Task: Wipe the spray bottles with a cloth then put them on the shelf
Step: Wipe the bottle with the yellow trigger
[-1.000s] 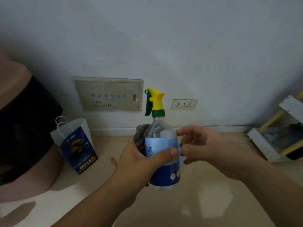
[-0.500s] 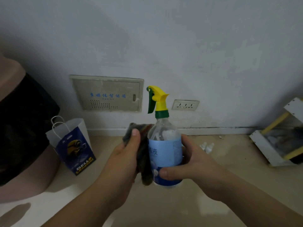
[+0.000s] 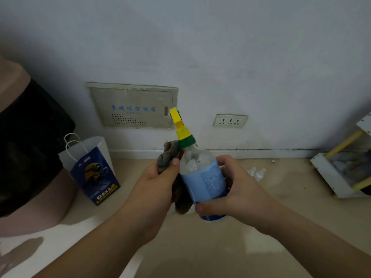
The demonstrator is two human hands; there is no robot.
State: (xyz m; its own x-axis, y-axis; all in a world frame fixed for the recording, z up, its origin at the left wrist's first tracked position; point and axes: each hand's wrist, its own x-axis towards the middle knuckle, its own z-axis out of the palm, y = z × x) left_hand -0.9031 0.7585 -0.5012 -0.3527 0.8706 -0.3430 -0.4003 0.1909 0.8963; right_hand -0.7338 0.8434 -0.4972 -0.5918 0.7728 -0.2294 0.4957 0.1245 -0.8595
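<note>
Head view: right hand (image 3: 237, 190) curls round the clear, blue-labelled spray bottle (image 3: 202, 177); left hand (image 3: 153, 190) clutches a nubby grey cloth (image 3: 168, 154).

forearms (image 3: 112, 237): 2, bare | fingers (image 3: 226, 163): bare | garment (image 3: 30, 137): black, possibly own shorts

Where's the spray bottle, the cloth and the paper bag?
spray bottle (image 3: 204, 181): head view, on its blue label.
cloth (image 3: 170, 151): head view, on its bunched upper end.
paper bag (image 3: 94, 173): head view, on its blue printed front.
</note>
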